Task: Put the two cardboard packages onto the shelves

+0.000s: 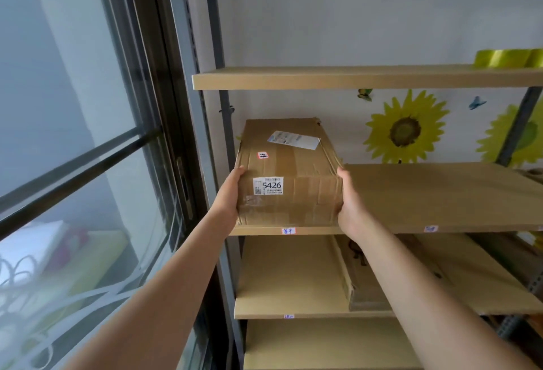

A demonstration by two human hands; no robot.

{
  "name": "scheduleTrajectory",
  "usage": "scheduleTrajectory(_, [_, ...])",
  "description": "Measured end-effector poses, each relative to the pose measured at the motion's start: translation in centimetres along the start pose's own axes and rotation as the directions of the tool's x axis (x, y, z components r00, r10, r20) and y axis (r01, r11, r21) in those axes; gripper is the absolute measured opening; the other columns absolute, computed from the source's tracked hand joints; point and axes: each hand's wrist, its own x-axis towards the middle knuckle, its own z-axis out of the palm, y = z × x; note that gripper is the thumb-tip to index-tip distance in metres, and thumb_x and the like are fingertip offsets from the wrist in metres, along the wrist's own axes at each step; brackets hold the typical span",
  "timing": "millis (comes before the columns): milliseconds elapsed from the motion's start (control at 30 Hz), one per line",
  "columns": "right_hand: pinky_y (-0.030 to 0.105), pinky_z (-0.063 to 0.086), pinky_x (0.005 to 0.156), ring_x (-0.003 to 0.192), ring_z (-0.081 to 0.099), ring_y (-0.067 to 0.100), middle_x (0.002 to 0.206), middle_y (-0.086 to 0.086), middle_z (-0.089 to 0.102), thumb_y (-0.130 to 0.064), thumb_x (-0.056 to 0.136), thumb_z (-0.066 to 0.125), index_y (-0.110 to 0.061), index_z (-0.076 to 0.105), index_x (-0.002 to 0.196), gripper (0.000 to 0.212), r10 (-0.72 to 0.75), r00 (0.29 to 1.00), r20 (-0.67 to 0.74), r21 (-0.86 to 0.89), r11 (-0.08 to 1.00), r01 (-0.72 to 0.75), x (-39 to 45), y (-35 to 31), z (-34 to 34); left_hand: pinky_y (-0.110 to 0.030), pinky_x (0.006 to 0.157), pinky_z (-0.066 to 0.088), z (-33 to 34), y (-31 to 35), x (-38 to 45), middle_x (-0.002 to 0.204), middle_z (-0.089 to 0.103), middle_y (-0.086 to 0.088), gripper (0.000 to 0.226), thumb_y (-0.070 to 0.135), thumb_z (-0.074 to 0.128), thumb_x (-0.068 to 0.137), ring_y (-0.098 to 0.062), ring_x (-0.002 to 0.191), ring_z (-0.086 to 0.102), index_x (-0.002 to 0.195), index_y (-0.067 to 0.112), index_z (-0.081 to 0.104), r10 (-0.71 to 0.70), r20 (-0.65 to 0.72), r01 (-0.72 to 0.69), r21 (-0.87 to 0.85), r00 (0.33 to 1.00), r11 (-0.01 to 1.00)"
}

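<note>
A brown cardboard package with a white label reading 5426 rests at the left end of the middle shelf. My left hand grips its near left corner and my right hand grips its near right corner. A second, flatter cardboard package lies on the shelf below, partly hidden by my right forearm.
A window with a dark frame stands directly left of the shelving's grey upright post. The top shelf carries yellow-green tape rolls at the right. Sunflower stickers cover the wall behind. Another shelf lies lowest.
</note>
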Motion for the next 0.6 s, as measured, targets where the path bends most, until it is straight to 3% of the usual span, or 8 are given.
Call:
scheduleTrajectory(200, [0.049, 0.035, 0.114, 0.134, 0.047, 0.026, 0.148, 0.008, 0.049, -0.079, 0.053, 0.056, -0.024, 0.050, 0.141, 0.103, 0.055, 0.998, -0.005, -0.036, 0.998, -0.055, 3.9, 1.3, 0.8, -0.029, 0.057, 0.057, -0.5, -0.8, 3.7, 0.082, 0.077, -0.003, 0.036, 0.045, 0.049, 0.098, -0.015, 0.067, 0.075, 0.120, 0.022, 0.065, 0.031, -0.046, -0.026, 0.090, 0.998, 0.996])
scheduleTrajectory(300, [0.047, 0.031, 0.116, 0.139, 0.042, 0.025, 0.153, 0.008, 0.044, -0.079, 0.065, 0.051, -0.023, 0.044, 0.146, 0.098, 0.087, 0.996, 0.003, -0.091, 0.992, -0.087, 5.4, 2.5, 0.6, -0.031, 0.062, 0.057, -0.8, -2.1, 4.9, 0.085, 0.077, -0.006, 0.044, 0.047, 0.044, 0.099, -0.017, 0.069, 0.074, 0.127, 0.020, 0.062, 0.011, -0.038, -0.005, 0.168, 0.999, 0.986])
scheduleTrajectory(400, [0.045, 0.021, 0.121, 0.147, 0.028, 0.022, 0.161, 0.004, 0.028, -0.084, 0.065, 0.046, -0.024, 0.033, 0.152, 0.106, 0.141, 0.990, -0.015, -0.174, 0.974, -0.142, 5.7, 2.8, 0.4, -0.035, 0.070, 0.057, -0.8, -2.9, 5.8, 0.087, 0.075, -0.007, 0.048, 0.053, 0.039, 0.099, -0.021, 0.077, 0.073, 0.132, 0.024, 0.057, 0.022, -0.055, -0.010, 0.209, 0.998, 0.978])
scheduleTrajectory(467, [0.044, 0.014, 0.122, 0.150, 0.018, 0.022, 0.165, 0.003, 0.018, -0.082, 0.077, 0.040, -0.026, 0.024, 0.155, 0.097, 0.140, 0.990, 0.002, -0.241, 0.961, -0.136, 5.6, 2.5, 0.3, -0.032, 0.067, 0.057, -0.7, -2.8, 5.9, 0.087, 0.073, -0.006, 0.050, 0.054, 0.035, 0.100, -0.019, 0.075, 0.071, 0.134, 0.024, 0.055, 0.028, -0.052, -0.014, 0.249, 0.998, 0.968])
scheduleTrajectory(600, [0.044, 0.011, 0.120, 0.151, 0.014, 0.023, 0.166, 0.003, 0.014, -0.074, 0.089, 0.029, -0.024, 0.017, 0.156, 0.084, 0.103, 0.994, 0.021, -0.344, 0.935, -0.089, 4.7, 2.0, 0.1, -0.041, 0.083, 0.055, -0.5, -1.9, 5.5, 0.095, 0.069, -0.012, 0.055, 0.054, 0.030, 0.102, -0.025, 0.081, 0.068, 0.136, 0.017, 0.054, 0.090, -0.108, -0.022, 0.510, 0.990, 0.860])
